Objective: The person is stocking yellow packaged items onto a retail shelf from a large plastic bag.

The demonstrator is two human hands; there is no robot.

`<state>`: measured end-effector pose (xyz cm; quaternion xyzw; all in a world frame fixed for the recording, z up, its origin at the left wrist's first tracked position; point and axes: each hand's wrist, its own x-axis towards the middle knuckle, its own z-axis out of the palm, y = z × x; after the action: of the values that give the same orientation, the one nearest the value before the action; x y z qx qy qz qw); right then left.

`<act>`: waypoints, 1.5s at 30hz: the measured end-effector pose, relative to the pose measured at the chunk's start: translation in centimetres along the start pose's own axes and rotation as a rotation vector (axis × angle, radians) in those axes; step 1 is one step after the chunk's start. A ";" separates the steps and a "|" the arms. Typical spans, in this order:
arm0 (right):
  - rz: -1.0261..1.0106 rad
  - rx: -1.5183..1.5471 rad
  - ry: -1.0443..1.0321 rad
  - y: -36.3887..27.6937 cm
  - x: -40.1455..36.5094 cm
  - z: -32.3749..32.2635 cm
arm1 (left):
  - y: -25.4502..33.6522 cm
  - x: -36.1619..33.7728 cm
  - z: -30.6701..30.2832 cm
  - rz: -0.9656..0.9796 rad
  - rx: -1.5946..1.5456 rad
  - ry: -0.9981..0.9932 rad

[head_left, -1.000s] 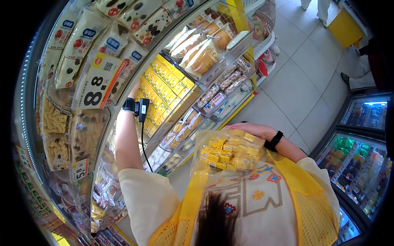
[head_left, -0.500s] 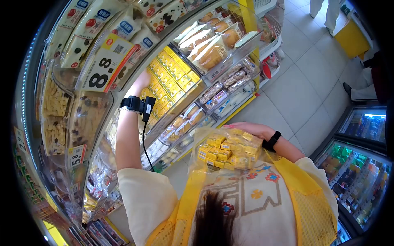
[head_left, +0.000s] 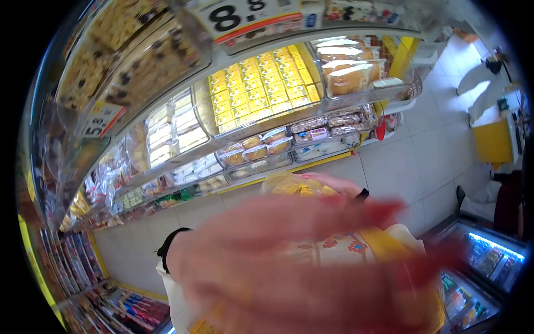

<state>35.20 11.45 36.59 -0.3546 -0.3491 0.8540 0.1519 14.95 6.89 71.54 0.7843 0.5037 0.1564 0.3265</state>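
My left hand [head_left: 289,256] is large and smeared by motion close to the camera. Its red-nailed fingers point right and stand apart, with a gap through which the shirt shows; I see nothing held in them. Behind it, my right hand [head_left: 336,183] wraps the far side of a clear plastic bag [head_left: 295,183] against the chest. Small yellow boxes show through the bag's top; the left hand hides the rest. Up on the shelf, rows of small yellow boxes [head_left: 258,86] fill a clear bin.
Packaged bread [head_left: 350,72] sits right of the yellow boxes, and white packets [head_left: 172,131] to the left. Price signs [head_left: 245,19] hang above. Lit coolers [head_left: 489,256] stand at the right. Another person's legs [head_left: 478,92] and a yellow counter [head_left: 494,142] are on the tiled floor.
My left hand has left the bin of yellow boxes and come up close before the camera. The view has turned toward the shelf. My right hand stays on the bag.
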 end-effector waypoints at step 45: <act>0.054 0.162 -0.018 1.3 1.2 -1.9 | -13.6 3.5 10.4 0.142 0.486 -0.586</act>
<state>35.68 12.04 34.13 -0.3427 -0.2705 0.8864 0.1540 13.12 10.12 54.47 0.8833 0.3558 -0.1760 0.2494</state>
